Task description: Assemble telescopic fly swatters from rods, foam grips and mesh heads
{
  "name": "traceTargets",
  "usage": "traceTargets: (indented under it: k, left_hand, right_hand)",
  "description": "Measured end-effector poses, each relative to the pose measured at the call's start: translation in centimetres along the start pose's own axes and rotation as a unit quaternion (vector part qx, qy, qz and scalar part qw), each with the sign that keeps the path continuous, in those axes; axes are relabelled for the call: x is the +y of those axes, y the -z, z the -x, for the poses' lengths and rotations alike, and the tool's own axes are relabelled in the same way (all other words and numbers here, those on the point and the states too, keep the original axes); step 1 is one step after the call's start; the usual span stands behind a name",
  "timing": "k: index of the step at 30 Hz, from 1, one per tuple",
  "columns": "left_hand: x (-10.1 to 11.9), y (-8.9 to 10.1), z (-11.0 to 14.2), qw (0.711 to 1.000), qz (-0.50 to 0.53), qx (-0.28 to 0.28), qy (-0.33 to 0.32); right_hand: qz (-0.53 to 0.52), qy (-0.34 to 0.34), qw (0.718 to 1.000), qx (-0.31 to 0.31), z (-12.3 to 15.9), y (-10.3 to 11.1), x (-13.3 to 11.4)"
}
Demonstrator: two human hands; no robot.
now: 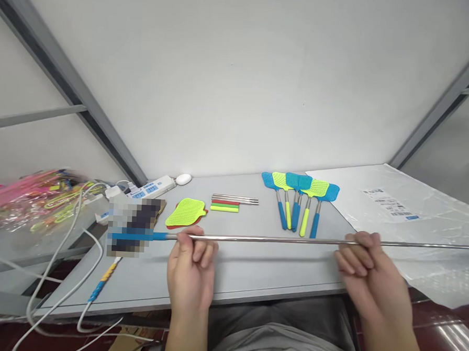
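A telescopic fly swatter (278, 240) is stretched out level above the front of the desk. Its blue handle points left, and a bit of its blue head shows at the right edge. My left hand (192, 270) is closed around the metal tube near the handle. Farther along the tube, my right hand (374, 277) grips it with curled fingers. Behind it lie several finished-looking blue and yellow-green fly swatters (302, 192), fanned out. A yellow-green swatter head (186, 213) rests on a red one, beside metal tubes (237, 198) and coloured handles (225, 208).
On the left are a power strip (155, 186), white cables (74, 225), a pixelated dark object (137, 225) and bagged colourful items (40, 197). White plastic packaging (420, 227) with a label covers the desk's right side. A pale wall stands behind.
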State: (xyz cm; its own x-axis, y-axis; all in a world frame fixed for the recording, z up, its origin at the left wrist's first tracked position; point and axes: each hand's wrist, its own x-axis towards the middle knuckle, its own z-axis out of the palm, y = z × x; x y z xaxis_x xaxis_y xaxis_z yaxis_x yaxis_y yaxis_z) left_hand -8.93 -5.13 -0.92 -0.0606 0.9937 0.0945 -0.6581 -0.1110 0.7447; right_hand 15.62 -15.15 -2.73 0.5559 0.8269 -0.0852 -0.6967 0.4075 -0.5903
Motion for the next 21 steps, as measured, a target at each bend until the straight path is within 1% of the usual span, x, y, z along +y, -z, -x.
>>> traceTargets:
  k: [2,4,6,8,11,12,14,17,21]
  left_hand:
    - [-0.2,0.0,-0.3,1.0,0.013,0.006,0.001]
    - [-0.7,-0.1,-0.4,1.0,0.016,0.016,0.013]
    - [-1.4,-0.5,-0.1,0.999,0.017,0.033,0.02]
    - [-2.2,-1.1,0.5,0.999,0.02,0.039,0.031]
    - [-3.4,-2.2,1.8,0.997,0.02,0.015,0.067]
    - [-3.7,-2.5,2.2,0.997,0.021,0.008,0.078]
    - [-4.1,-2.8,2.7,0.996,0.024,0.011,0.08]
    - [-3.6,-2.6,2.7,0.998,0.028,0.038,0.05]
    - [-1.8,-1.9,2.1,0.998,0.028,0.049,0.006]
  right_hand:
    - [-0.02,0.021,0.999,0.022,-0.7,0.9,-1.1]
    - [-0.023,0.041,0.998,0.03,-1.3,1.5,-1.5]
    - [-0.004,0.066,0.997,0.036,-1.5,1.6,-1.3]
    - [0.039,0.074,0.996,0.036,-1.2,1.1,-0.4]
    - [0.098,0.021,0.995,0.004,-0.3,-0.3,1.8]
    - [0.106,-0.001,0.994,-0.014,0.1,-0.7,2.6]
    - [0.108,-0.019,0.993,-0.039,0.8,-1.5,3.8]
    - [0.123,-0.006,0.991,-0.054,1.5,-1.9,4.4]
    - [0.141,-0.001,0.988,-0.057,2.0,-1.5,3.6]
